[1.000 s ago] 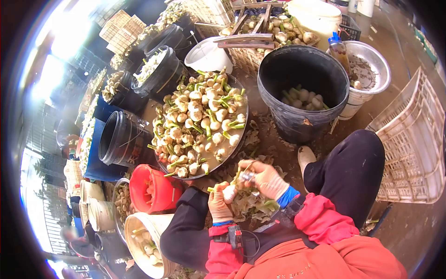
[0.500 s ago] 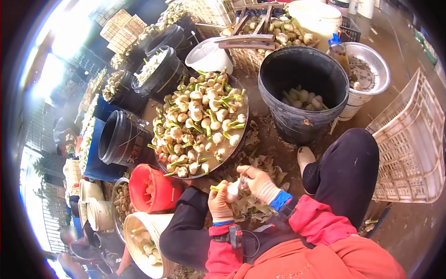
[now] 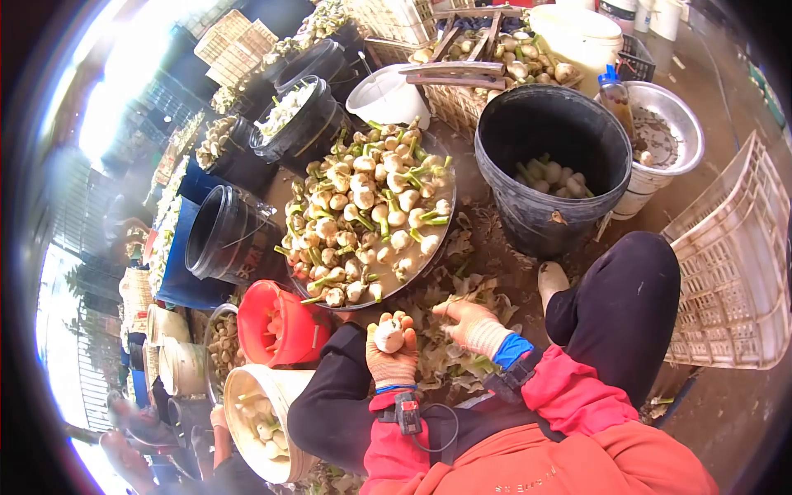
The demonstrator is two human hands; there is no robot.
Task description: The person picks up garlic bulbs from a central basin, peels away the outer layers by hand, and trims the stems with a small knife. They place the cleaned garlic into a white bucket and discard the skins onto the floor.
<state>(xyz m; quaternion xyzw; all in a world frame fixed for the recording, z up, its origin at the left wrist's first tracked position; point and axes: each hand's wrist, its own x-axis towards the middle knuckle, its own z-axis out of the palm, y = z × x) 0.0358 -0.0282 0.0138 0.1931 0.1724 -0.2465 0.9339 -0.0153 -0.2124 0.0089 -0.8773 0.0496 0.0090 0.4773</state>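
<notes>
Sitting tipped at far left: red bucket (image 3: 276,326). Cupping a peeled garlic bulb (image 3: 388,336) in curled fingers: left hand (image 3: 392,351), just below the big tray (image 3: 412,268). Hovering over loose peelings (image 3: 450,355), fingers bent, apparently gripping nothing: right hand (image 3: 474,323). Standing beyond: black bucket (image 3: 551,177).

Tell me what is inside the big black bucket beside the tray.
The black bucket holds a small heap of pale peeled bulbs at the bottom. Whatever lies beneath them is covered.
</notes>
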